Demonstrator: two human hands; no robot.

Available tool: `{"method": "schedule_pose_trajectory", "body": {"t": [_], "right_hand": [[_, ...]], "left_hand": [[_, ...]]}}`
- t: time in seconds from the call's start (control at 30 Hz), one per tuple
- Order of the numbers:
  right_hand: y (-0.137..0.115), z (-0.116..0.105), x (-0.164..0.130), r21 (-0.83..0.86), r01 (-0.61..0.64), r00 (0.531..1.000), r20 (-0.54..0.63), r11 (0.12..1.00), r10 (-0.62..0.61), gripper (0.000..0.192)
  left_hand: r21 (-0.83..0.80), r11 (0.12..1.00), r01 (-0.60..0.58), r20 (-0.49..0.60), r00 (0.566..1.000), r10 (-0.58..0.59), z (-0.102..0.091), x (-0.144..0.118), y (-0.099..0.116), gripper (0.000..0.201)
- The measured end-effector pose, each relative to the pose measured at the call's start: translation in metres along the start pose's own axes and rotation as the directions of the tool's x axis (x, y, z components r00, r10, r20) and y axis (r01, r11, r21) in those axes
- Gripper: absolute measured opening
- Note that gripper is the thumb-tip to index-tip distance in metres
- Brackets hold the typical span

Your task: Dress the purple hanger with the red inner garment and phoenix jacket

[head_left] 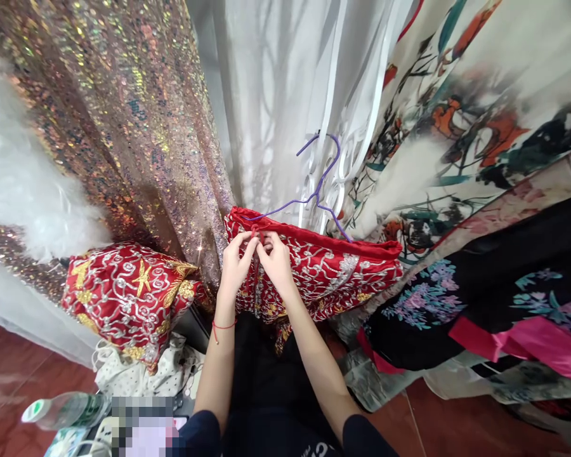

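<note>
Red embroidered garment (323, 263) on purple hanger (321, 184), left hand (235, 263) and right hand (276, 260) (fingertips touching) pinching its front fastening (258, 235), sequined fabric (124, 114) beside

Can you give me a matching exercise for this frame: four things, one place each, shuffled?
Things:
1. purple wire hanger
2. clear plastic bottle with white cap
3. thin red string bracelet
4. red embroidered garment

Places:
A. on the left wrist
B. lying at the lower left
C. under the fingers of both hands, at the centre
D. hooked up against the white sheer curtain, above the hands

Pairs: 1-D, 2-B, 3-A, 4-C
</note>
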State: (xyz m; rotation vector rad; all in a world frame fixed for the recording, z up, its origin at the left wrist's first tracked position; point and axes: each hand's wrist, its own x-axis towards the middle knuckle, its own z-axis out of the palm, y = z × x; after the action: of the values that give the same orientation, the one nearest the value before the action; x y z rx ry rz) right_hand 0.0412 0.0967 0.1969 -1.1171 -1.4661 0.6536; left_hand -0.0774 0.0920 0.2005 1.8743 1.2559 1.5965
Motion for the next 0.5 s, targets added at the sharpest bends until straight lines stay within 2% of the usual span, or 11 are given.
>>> {"method": "schedule_pose_trajectory", "body": {"t": [0.07,0.2,0.3,0.37,0.5], "right_hand": [[-0.002,0.001,0.001,-0.034,-0.017,1.0,0.017,0.999,0.018,0.015],[-0.008,-0.007,-0.005,-0.127,0.044,0.994,0.108,0.991,-0.03,0.024],[-0.013,-0.019,-0.012,-0.287,0.115,0.981,0.185,0.951,-0.063,0.03],[-0.014,-0.028,-0.013,-0.354,0.184,0.968,0.23,0.917,-0.105,0.032],[-0.009,-0.046,-0.01,-0.303,0.256,0.95,0.254,0.918,-0.181,0.032]], "left_hand": [[0.018,1.0,-0.014,-0.014,1.0,0.014,-0.003,0.0,0.002,0.025],[0.021,1.0,0.008,-0.002,1.0,-0.008,-0.01,-0.003,0.004,0.024],[-0.021,1.0,0.02,0.035,0.999,-0.019,-0.012,-0.006,0.004,0.02],[-0.063,0.998,0.031,0.018,0.999,-0.03,-0.011,-0.008,0.002,0.019],[-0.224,0.967,0.12,-0.067,0.988,-0.138,-0.013,-0.011,-0.002,0.017]]}}
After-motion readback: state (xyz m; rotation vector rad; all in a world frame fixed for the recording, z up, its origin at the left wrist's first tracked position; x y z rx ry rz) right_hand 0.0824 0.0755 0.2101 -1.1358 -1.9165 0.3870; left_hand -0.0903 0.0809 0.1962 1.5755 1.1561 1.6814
